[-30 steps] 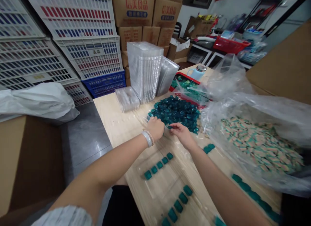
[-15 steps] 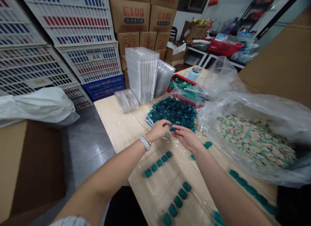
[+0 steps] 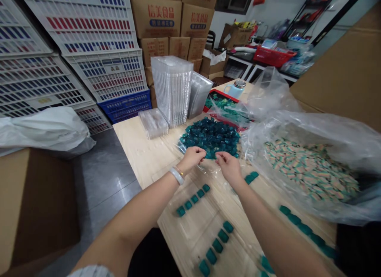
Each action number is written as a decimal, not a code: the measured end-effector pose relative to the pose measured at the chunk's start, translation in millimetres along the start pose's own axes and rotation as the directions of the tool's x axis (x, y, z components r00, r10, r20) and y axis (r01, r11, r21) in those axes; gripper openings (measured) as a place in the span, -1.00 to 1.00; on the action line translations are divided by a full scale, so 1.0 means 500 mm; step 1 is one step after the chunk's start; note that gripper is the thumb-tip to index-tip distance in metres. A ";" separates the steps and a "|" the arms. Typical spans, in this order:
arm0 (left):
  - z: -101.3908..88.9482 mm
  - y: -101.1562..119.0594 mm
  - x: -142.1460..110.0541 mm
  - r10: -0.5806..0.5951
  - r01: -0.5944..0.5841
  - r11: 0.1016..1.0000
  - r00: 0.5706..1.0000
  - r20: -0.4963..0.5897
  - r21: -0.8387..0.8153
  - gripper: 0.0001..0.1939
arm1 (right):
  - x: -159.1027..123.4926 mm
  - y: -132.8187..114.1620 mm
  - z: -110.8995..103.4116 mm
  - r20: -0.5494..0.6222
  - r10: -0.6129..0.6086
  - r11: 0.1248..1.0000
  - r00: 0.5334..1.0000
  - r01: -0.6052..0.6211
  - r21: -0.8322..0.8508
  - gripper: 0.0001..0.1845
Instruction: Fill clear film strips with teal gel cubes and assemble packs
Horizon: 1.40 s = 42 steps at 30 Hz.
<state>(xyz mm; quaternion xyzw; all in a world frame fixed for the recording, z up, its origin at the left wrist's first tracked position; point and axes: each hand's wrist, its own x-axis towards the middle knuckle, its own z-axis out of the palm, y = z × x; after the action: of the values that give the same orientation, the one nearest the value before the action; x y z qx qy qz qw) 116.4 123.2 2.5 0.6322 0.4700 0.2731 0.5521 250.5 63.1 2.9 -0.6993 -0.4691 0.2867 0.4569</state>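
My left hand [image 3: 193,156] and my right hand [image 3: 228,164] are side by side at the near edge of a pile of teal wrapped candies [image 3: 211,136] on the wooden table [image 3: 139,150]. Both hands have the fingers curled in a pinch at the pile's edge; what they grip is too small to name. A white bangle sits on my left wrist. Below the hands lie clear plastic trays [image 3: 196,225] with rows of teal candies [image 3: 193,199] in their slots.
A big clear bag of striped candies [image 3: 309,170] fills the right side. Stacked clear trays [image 3: 172,90] stand at the back, with a red tray [image 3: 214,96], a blue mug [image 3: 235,88], crates [image 3: 98,43] and cardboard boxes [image 3: 157,19] behind.
Both hands have drawn slightly apart at the pile's edge, and the view has shifted a little; the trays and candies lie as before.
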 end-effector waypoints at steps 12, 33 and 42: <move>-0.007 0.031 -0.029 -0.049 0.098 0.975 0.970 0.239 -0.200 -0.84 | -0.023 -0.042 0.019 0.121 -0.275 0.914 0.954 0.298 -0.275 -0.84; -0.016 0.013 -0.062 0.279 -0.269 0.958 0.954 -0.108 0.099 -0.87 | -0.049 -0.061 0.014 0.198 0.016 0.957 0.980 -0.072 0.280 -0.69; -0.202 -0.033 -0.172 0.147 -0.087 0.976 0.942 -0.302 0.201 -0.76 | -0.075 -0.083 0.111 0.269 -0.114 0.984 0.956 0.072 0.162 -0.72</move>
<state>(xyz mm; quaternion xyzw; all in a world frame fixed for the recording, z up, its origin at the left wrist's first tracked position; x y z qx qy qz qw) -11.1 90.1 25.9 0.6560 0.5368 0.3581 0.3915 173.3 55.4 16.5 -0.5928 -0.5379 0.3945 0.4513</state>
